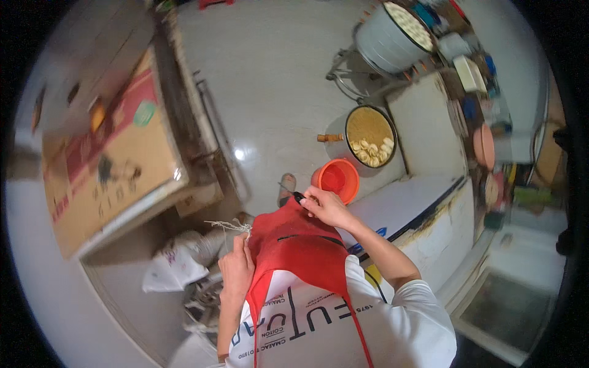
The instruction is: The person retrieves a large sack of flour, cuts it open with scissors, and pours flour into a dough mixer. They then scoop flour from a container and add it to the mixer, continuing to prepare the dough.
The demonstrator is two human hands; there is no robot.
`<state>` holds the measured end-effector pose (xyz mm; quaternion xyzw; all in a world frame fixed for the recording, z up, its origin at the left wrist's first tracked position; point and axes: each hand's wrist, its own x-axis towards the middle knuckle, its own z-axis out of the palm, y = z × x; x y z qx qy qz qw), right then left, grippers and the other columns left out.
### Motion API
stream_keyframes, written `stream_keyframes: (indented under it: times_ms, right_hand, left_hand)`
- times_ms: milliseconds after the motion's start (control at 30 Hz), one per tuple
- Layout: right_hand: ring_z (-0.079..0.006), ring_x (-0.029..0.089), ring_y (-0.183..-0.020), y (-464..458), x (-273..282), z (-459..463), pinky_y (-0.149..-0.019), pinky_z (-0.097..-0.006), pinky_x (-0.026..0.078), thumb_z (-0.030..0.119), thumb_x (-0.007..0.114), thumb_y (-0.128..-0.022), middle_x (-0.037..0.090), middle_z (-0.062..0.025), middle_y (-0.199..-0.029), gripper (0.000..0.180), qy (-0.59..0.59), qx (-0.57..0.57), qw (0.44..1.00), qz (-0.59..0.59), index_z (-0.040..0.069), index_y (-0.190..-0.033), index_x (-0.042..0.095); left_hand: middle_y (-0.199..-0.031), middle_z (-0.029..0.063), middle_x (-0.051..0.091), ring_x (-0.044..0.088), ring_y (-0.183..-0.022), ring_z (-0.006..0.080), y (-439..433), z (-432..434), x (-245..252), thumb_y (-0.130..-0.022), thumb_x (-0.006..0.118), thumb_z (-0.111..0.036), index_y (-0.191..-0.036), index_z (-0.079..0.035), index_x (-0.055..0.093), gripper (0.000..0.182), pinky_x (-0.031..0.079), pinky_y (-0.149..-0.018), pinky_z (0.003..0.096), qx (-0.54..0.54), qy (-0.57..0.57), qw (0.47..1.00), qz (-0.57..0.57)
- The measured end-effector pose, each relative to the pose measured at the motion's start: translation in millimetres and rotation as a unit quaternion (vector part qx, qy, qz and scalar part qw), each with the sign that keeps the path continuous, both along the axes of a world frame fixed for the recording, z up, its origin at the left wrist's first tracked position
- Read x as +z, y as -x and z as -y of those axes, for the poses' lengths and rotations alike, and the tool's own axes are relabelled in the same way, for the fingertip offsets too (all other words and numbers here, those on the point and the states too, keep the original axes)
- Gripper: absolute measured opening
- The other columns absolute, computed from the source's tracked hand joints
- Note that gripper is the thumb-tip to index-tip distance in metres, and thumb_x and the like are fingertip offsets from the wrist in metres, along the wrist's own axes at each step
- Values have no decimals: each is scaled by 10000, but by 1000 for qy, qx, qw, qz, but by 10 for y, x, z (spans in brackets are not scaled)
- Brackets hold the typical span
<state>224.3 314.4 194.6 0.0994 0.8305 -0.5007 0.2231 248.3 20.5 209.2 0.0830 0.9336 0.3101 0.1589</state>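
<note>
In the head view, my left hand (237, 266) is closed on a small bunch of pale strings (230, 225), whose loose ends stick out to the left above my fist. My right hand (324, 207) grips a dark-handled tool (299, 198) with a thin tip; its exact kind cannot be told. Both hands are in front of the red apron (294, 253) that I wear over a white printed T-shirt (313, 317). An orange bucket (349, 181) stands just beyond my right hand. Past it is a large round pot (391, 158) holding pale, round pieces at one side.
Another large pot (391, 50) filled with white pieces stands on a metal stand at the upper right. A cardboard box (124, 170) is at the left, with white bags (177, 269) below it. A white chest (395, 207) and a cluttered counter (460, 110) line the right side.
</note>
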Motion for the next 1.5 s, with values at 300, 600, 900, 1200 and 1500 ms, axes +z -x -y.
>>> stream_keyframes:
  times_ms: [300, 600, 900, 1200, 1500]
  right_hand:
    - [-176, 651, -640, -177, -1007, -1067, -647, -340, 501, 334, 588, -946, 653, -73, -701, 266, 45, -212, 973, 85, 71, -909, 574]
    - [-266, 662, -722, 493, -1141, -2495, -674, -385, 501, 322, 611, -927, 662, -145, -801, 282, 10, -275, 960, -43, 42, -954, 586]
    - [-171, 682, -660, 982, -1426, -3337, -634, -364, 504, 320, 626, -937, 663, -97, -759, 274, 71, -415, 906, -43, 50, -946, 581]
    - [-180, 528, -645, 1695, -1843, -4445, -605, -346, 432, 324, 623, -939, 542, -87, -710, 321, -12, -557, 823, -107, 17, -860, 575]
    - [-99, 587, -650, 2656, -1549, -5622, -613, -276, 483, 283, 626, -941, 618, -10, -717, 297, -42, -666, 745, -4, -8, -902, 675]
  left_hand:
    - [-685, 230, 603, 634, -679, 397, 1052, -1267, 239, -835, 476, -25, -858, -4, 610, 137, 468, -623, 470, -97, -53, 994, 0]
    - [-530, 168, 390, 325, -481, 236, 1727, -2743, 387, -858, 689, -154, -613, 22, 416, 407, 322, -462, 366, -52, -40, 995, -71]
    - [-615, 234, 450, 427, -515, 384, 2758, -3979, 272, -958, 582, -155, -742, 17, 443, 309, 363, -489, 422, -205, -28, 975, -80]
    - [-640, 202, 565, 590, -598, 417, 4608, -5566, 195, -952, 530, -71, -1122, -72, 447, 189, 452, -548, 471, -395, -22, 918, -28]
    - [-746, 220, 616, 627, -684, 410, 6114, -6948, 322, -900, 488, 34, -1055, -24, 534, 172, 475, -591, 470, -494, -79, 859, -104]
